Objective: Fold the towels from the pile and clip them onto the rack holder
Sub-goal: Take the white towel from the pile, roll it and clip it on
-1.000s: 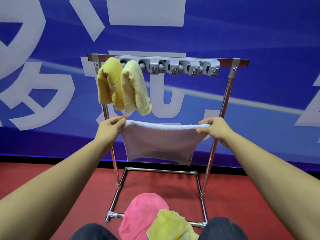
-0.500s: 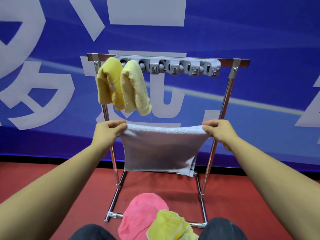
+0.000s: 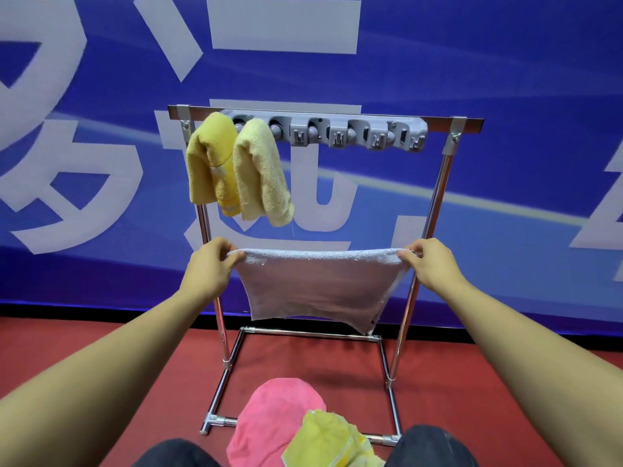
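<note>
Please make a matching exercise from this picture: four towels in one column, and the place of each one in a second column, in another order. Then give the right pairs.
Things
1. bright yellow terry towel
2. pale cream terry towel
3. light grey terry towel
4. pink terry towel

Places
A. stretched between both hands
B. in the pile on the red floor
C. leftmost on the clip rack
D. second from left on the clip rack

Pairs: 1-C, 2-D, 3-A, 4-B

Both hands [image 3: 209, 269] [image 3: 435, 268] outstretched, pinching.
</note>
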Demonstrator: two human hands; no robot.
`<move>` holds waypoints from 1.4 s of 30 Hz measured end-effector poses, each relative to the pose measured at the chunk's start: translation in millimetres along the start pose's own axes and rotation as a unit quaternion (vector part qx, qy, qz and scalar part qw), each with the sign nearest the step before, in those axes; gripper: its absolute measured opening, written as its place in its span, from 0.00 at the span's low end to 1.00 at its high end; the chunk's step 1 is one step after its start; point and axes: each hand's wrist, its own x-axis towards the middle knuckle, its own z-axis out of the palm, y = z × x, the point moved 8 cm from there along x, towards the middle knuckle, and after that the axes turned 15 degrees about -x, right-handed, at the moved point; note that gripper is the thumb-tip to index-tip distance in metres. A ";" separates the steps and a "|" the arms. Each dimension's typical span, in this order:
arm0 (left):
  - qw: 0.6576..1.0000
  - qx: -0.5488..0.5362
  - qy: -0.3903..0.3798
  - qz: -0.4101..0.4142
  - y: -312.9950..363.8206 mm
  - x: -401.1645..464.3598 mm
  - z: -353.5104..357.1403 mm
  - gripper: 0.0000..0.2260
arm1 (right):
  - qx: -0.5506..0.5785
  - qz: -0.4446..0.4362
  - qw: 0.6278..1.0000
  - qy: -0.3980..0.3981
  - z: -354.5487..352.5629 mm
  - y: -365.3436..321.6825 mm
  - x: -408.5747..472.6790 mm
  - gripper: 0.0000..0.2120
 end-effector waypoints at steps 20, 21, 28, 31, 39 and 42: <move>0.954 -0.264 0.044 -0.133 -85.5 -32.5 11.5 0.12 | 0.362 0.116 0.924 -0.039 73.7 24.3 -38.6 0.05; 0.951 -0.271 0.046 -0.140 -91.4 -34.0 14.3 0.12 | 0.357 0.125 0.925 -0.041 78.4 25.0 -40.9 0.06; 0.943 -0.262 0.062 -0.194 -139.1 -46.3 52.9 0.09 | 0.409 0.176 0.890 -0.102 146.9 16.5 -56.1 0.06; 0.934 -0.273 0.064 -0.223 -156.4 -55.3 79.9 0.08 | 0.419 0.197 0.874 -0.148 190.2 11.5 -62.1 0.07; 0.885 -0.360 0.014 -0.296 -168.8 -72.5 143.3 0.07 | 0.412 0.189 0.871 -0.190 242.6 -10.1 -72.7 0.08; 0.865 -0.390 -0.012 -0.315 -162.1 -79.0 162.7 0.10 | 0.417 0.181 0.870 -0.192 242.1 -20.9 -73.5 0.06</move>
